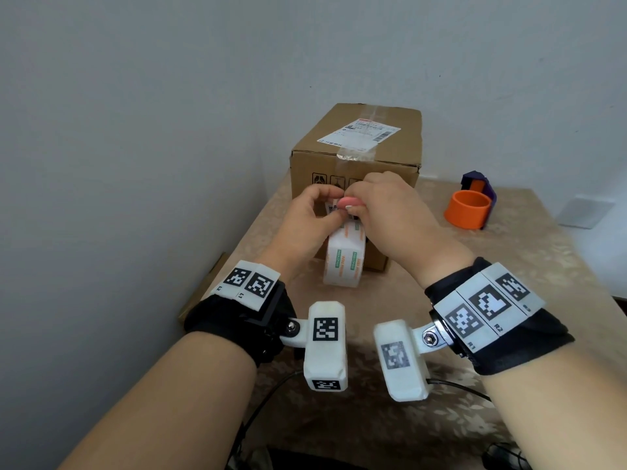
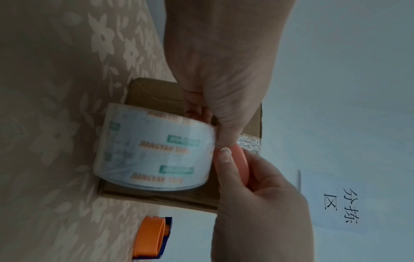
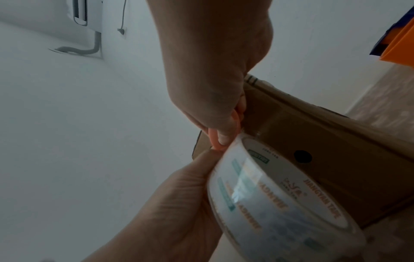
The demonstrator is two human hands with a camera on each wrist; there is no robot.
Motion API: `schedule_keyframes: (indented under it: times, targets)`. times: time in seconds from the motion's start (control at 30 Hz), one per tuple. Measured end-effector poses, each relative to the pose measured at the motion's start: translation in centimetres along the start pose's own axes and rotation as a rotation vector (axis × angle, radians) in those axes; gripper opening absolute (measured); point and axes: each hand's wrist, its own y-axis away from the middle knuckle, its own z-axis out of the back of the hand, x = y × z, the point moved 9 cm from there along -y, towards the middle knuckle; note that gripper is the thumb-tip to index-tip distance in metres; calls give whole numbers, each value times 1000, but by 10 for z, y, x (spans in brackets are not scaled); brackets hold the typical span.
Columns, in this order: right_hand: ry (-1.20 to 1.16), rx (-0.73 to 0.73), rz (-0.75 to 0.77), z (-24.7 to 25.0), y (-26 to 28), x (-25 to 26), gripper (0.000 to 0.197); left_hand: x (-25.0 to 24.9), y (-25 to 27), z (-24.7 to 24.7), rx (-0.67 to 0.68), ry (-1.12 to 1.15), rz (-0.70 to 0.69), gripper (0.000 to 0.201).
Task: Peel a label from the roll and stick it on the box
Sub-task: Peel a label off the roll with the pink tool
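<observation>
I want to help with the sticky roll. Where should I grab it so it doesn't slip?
Probably best to grab the tape roll across its two flat side rims, coming from the near side. It stands on edge before the box, with its wide band facing you. The hands, left hand and right hand, already work at its top.

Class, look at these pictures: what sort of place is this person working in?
Probably a small parcel-packing corner: a taped cardboard box bearing a shipping label, a roll in hand, and a tape dispenser.

Your right hand (image 3: 215, 85) pinches a pink piece (image 3: 216, 141) | left hand (image 3: 179, 203) grips the roll (image 3: 280, 200) (box (image 3: 336, 150) behind)
</observation>
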Motion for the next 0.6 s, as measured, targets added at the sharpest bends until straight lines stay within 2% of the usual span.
schedule_keyframes:
  times: [0.37, 0.6]
  targets:
    - [-32, 41, -37, 3, 3, -8, 21, -2, 5, 0, 20, -8, 27, 35]
    - [14, 31, -9, 1, 2, 3, 23, -1, 4, 1, 25, -5, 12, 34]
